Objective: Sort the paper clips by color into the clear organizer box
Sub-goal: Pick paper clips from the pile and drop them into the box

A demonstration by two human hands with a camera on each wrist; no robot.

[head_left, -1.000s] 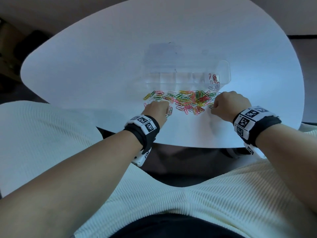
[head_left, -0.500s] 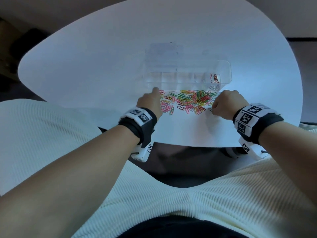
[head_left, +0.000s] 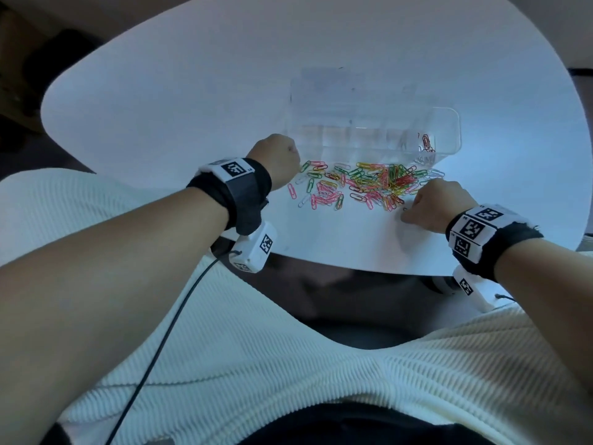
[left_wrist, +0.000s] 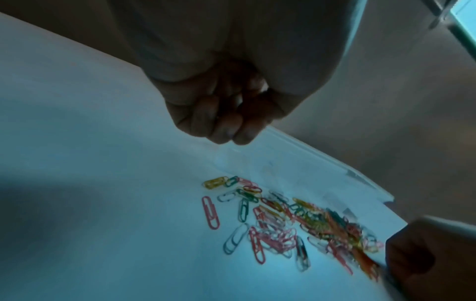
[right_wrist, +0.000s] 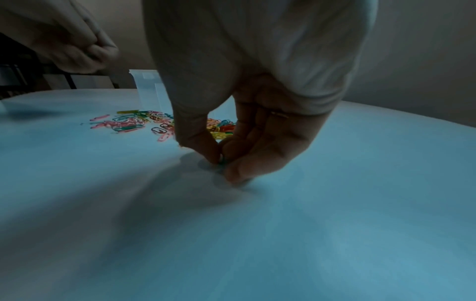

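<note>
one white table point(head_left: 192, 101); one clear organizer box point(head_left: 449, 123); two hands; loose paper clips point(head_left: 362, 184): several dozen, exact count indeterminable.

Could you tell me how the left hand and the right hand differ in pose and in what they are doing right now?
The left hand is off the table by the box's left end; the right hand is down at the pile's right edge. The left hand's curled fingers show no clip; the right hand's fingertips pinch something small, seemingly a clip, against the table. Both are curled and wear tagged wristbands.
</note>
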